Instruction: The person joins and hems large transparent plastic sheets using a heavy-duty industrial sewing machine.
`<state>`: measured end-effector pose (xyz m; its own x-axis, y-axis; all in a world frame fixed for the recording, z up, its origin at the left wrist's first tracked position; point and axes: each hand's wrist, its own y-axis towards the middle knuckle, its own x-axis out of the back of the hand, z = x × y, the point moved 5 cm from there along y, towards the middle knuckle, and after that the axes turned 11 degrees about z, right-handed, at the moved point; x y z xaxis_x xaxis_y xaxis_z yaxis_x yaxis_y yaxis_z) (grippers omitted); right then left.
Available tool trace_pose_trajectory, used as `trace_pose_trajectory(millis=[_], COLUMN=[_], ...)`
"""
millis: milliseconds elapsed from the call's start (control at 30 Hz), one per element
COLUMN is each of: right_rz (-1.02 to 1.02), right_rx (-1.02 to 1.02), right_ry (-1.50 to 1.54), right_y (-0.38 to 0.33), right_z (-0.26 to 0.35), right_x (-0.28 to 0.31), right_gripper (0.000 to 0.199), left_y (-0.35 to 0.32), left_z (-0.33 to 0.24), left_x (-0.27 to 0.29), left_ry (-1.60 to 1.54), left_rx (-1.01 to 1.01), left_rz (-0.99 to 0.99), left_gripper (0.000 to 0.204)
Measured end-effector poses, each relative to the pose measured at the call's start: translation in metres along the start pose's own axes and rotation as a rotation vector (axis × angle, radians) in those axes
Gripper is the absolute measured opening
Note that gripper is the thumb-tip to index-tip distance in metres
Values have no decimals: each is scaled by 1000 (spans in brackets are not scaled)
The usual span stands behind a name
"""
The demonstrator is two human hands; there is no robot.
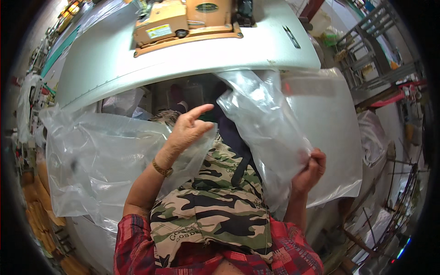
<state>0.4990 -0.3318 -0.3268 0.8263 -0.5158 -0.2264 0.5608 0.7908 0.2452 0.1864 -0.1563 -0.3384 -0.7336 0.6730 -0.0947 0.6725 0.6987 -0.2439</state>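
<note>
A clear plastic bag (261,114) hangs crumpled in front of me, from the table's edge down over my lap. Its lower right edge is pinched in the fingers of my right hand (311,169). My left hand (190,126) is raised left of this bag, index finger and thumb stretched apart, with nothing visible between them. Under and beside my left forearm spreads another clear plastic bag (105,165), wrinkled and shiny. At my right lies a flat pile of clear plastic bags (327,137), partly behind my right hand.
The pale sewing table (101,64) curves across ahead, bearing an orange-tan sewing machine (206,18). A small dark tool (291,37), perhaps thread snips, lies at its right. Metal racks (371,59) stand at far right, tan pieces (39,215) at far left. A camouflage apron (215,206) covers my lap.
</note>
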Motion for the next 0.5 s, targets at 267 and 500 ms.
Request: trace_pose_trajectory(millis=[267, 500], right_rz=[-279, -473], right_rx=[110, 720], right_ry=[-951, -626], right_y=[3, -50], right_z=[123, 232], right_x=[146, 6], right_gripper=[31, 31], left_y=[-24, -44], left_z=[-24, -44], left_x=[-19, -4], left_ry=[-95, -215], left_rx=[-157, -315], left_rz=[129, 190], left_gripper=[60, 70])
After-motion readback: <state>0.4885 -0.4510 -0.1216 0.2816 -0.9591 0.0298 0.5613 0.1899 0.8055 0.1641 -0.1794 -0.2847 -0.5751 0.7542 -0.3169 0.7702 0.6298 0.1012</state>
